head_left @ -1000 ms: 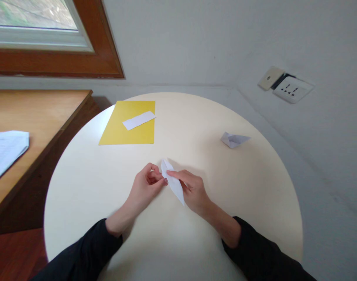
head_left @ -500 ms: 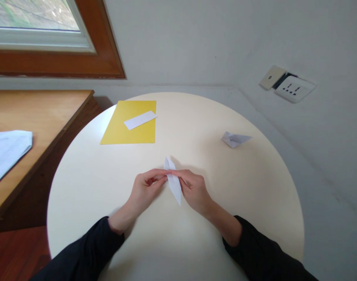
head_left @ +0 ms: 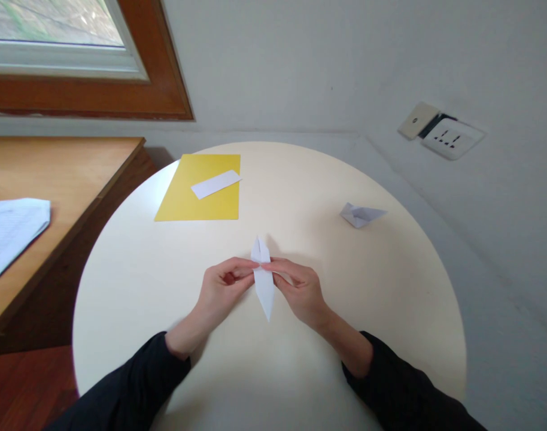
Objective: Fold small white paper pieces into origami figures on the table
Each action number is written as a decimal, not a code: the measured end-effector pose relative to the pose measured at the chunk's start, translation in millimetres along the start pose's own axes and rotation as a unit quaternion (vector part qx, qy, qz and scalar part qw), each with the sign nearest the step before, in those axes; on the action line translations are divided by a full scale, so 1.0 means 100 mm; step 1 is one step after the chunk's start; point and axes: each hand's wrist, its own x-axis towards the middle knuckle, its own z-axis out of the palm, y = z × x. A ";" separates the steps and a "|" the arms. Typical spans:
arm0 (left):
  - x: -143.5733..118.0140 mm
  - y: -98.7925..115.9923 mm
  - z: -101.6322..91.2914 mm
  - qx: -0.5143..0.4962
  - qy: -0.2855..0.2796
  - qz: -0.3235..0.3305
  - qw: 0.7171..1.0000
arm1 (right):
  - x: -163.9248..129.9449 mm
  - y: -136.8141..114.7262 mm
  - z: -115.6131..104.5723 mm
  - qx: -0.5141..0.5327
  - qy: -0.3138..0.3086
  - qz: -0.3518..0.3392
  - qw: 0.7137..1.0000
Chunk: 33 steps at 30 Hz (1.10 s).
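A narrow piece of folded white paper [head_left: 264,291], pointed at its near end, is held between both hands over the middle of the table. My left hand [head_left: 224,286] pinches its left edge with thumb and forefinger. From the other side, my right hand [head_left: 300,289] grips the right edge, its forefinger reaching across the upper face. The two forefinger tips nearly meet on the paper. At the far end a split between two folded layers shows. The underside of the paper is hidden.
On the round white table [head_left: 390,311], a folded paper boat [head_left: 361,215] stands at the right. A yellow sheet [head_left: 175,203] lies at the far left with a white paper strip [head_left: 216,184] on it. A wooden desk [head_left: 94,161] with papers [head_left: 17,230] adjoins at left.
The folded paper has turned slightly, its near tip swinging left and towards me, and its far end shows wider. My right hand has shifted slightly right; both hands keep their hold.
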 end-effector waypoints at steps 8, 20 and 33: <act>0.01 -0.01 -0.01 0.028 0.011 0.016 0.999 | -0.01 0.00 0.01 0.046 -0.008 0.040 0.998; 0.03 0.02 0.01 0.060 0.018 0.016 0.998 | 0.01 -0.01 0.03 0.046 0.006 0.136 0.990; 0.02 0.05 0.02 0.066 0.044 0.009 0.997 | 0.00 -0.02 0.04 0.071 0.013 0.129 0.989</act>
